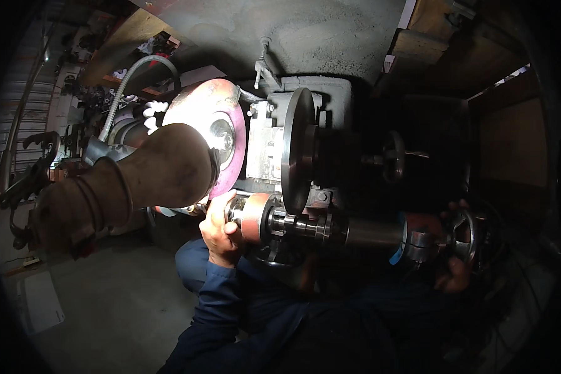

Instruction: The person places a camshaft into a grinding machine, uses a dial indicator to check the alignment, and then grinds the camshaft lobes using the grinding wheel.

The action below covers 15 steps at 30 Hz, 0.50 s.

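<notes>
A long stepped metal shaft assembly [371, 232] lies crosswise in front of me, with an orange-red collar [254, 218] near its left end. My left hand [221, 235] is closed round that end, just left of the collar. Toward the right end sit a second orange-red part, a metal clamp collar [419, 244] and a bit of blue tape. My right hand [456, 274], mostly in shadow, is at the spoked metal ring [466, 235] there, fingers showing above and thumb below. Beyond the shaft stands a large upright metal disc [298, 149].
A pink grinding wheel [235, 146] under a brightly lit guard stands beyond my left hand. A bulky lamp head [174, 165] covers part of it. Farther right is a small handwheel [394, 156]. A flexible metal hose [115, 93] arches at the back left.
</notes>
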Motion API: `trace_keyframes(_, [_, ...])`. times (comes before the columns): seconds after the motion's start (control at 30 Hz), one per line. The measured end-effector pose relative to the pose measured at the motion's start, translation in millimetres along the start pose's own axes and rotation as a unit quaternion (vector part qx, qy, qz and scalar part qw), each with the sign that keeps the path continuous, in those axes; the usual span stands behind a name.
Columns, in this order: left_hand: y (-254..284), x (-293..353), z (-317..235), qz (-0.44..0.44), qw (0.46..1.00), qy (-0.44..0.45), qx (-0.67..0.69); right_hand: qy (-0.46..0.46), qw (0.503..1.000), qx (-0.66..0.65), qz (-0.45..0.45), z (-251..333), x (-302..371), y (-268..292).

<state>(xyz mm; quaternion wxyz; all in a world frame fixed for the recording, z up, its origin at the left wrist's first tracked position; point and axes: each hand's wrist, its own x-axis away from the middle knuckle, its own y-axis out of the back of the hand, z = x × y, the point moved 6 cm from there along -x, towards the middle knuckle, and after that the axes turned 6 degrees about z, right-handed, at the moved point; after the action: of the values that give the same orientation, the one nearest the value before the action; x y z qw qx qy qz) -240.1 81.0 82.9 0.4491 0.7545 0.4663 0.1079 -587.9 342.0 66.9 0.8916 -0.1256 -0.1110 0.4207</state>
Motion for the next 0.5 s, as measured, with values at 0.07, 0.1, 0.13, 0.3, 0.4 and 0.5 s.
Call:
trace_keyframes(0.07, [2,0,-2,-0.002,1.0,0.005,-0.012,0.011,1.0,0.005,-0.006,-6,0,7])
trace_keyframes(0.1, [0,-1,-3,-0.003,1.0,0.005,-0.016,0.018,1.0,0.01,0.009,-10,1,14])
trace_keyframes(0.13, [-2,-2,-2,-0.001,1.0,0.004,-0.015,0.025,0.999,0.014,0.023,-13,1,19])
trace_keyframes(0.3, [-3,-1,-5,-0.033,0.999,0.035,0.017,0.016,0.999,0.02,0.024,-11,-3,26])
trace_keyframes(0.4, [-6,-10,-14,-0.029,0.997,0.073,0.027,-0.002,1.0,0.021,0.021,-8,3,24])
trace_keyframes(0.5, [-4,-13,-19,-0.043,0.996,0.061,0.041,-0.018,0.999,0.024,0.027,-6,6,20])
